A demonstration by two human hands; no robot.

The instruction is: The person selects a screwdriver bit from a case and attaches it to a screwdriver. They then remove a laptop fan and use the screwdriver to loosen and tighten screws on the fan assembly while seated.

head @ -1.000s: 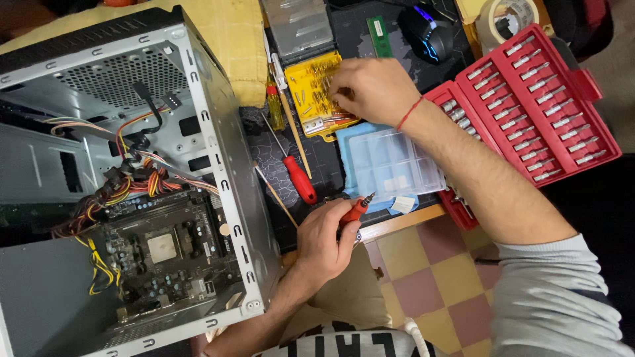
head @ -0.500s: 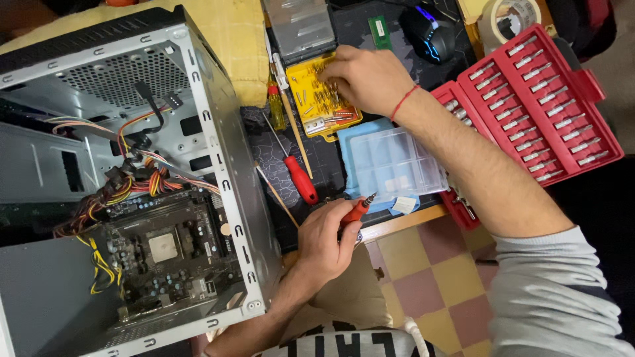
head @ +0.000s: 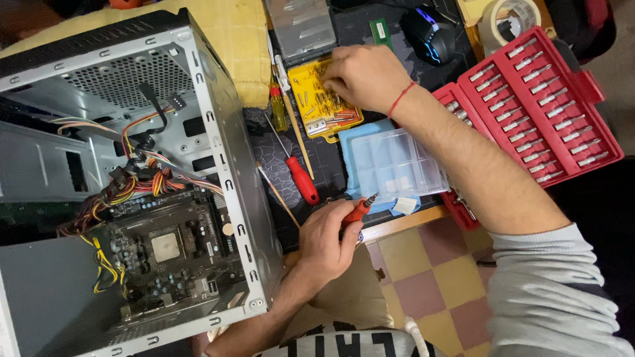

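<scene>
The left hand (head: 327,241) is closed around a small red-handled bit driver (head: 357,211), its fingers wrapped over the handle so that only the upper end and the metal tip show, pointing up and to the right. This hand rests at the near edge of the worktop (head: 397,225), just beside the lower right corner of the open computer case (head: 225,172).

The right hand (head: 364,76) reaches across to a yellow bit tray (head: 324,112) at the far side, fingers curled down and pressed together over the tray's top right part; whether the fingertips are pinching a bit I cannot tell, since the hand covers them. A red thread band sits on that wrist.

Between the two hands lies a clear plastic compartment box (head: 397,162) on a light blue lid or sheet. To its left, a red-handled screwdriver (head: 301,178) lies on the dark mat, with a thin wooden stick (head: 278,192) beside it. A yellow-and-red screwdriver (head: 278,106) lies just left of the yellow tray.

To the right, an open red case of sockets and bits (head: 542,106) lies tilted. A dark computer mouse (head: 430,33) and a roll of tape (head: 509,20) sit at the far edge. Inside the computer case, a motherboard (head: 165,251) and bundled coloured cables (head: 145,178) are visible
</scene>
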